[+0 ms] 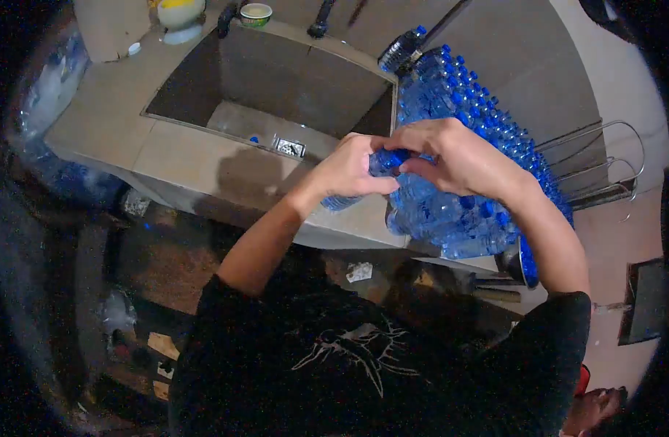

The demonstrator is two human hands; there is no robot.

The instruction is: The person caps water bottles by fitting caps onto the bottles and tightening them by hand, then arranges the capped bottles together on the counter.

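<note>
My left hand (351, 169) is wrapped around a clear plastic water bottle (339, 202) near its neck, over the front edge of the counter. The blue cap (397, 157) is on top of this bottle, and the fingers of my right hand (438, 155) pinch it. Part of the bottle is hidden behind my left hand. Just right of both hands is a dense group of clear bottles with blue caps (440, 211). Those at the back stand upright; some near the front edge lie on their sides.
Behind my hands is a sink (258, 76) with a loose blue cap (254, 139) and a drain (289, 148) in it. A small cup (256, 14) stands on its back rim. A wire rack (597, 164) is at the right. A large plastic bag (54, 124) is at the left.
</note>
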